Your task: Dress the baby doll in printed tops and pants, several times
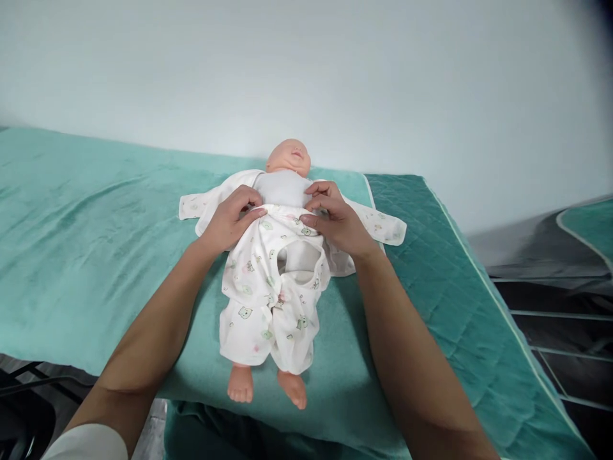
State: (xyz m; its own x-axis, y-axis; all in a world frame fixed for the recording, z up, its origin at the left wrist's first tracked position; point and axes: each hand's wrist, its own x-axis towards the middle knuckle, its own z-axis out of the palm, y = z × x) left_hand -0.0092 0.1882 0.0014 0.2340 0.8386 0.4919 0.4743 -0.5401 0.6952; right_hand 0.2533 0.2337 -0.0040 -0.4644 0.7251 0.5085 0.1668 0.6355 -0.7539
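Observation:
A baby doll (pixel 290 156) lies on its back, its head toward the wall and its bare feet toward me. It wears white printed baby pants (pixel 249 275) with a round opening at the crotch. My left hand (pixel 234 217) is closed at one side of the waistband, thumb on the cloth and fingers bent behind it. At the other side, my right hand (pixel 338 217) holds the waistband between thumb and curled fingers. Above it shows the doll's pale cloth torso (pixel 282 188). An open printed baby shirt (pixel 383 223) spreads under the doll, sleeves out to both sides.
A light green blanket (pixel 96 255) covers the surface under the doll. To the right lies a darker quilted cover (pixel 431 287). A pale wall (pixel 306 70) rises behind. Metal rack bars (pixel 565 314) stand at the far right, below a green cloth corner (pixel 591 227).

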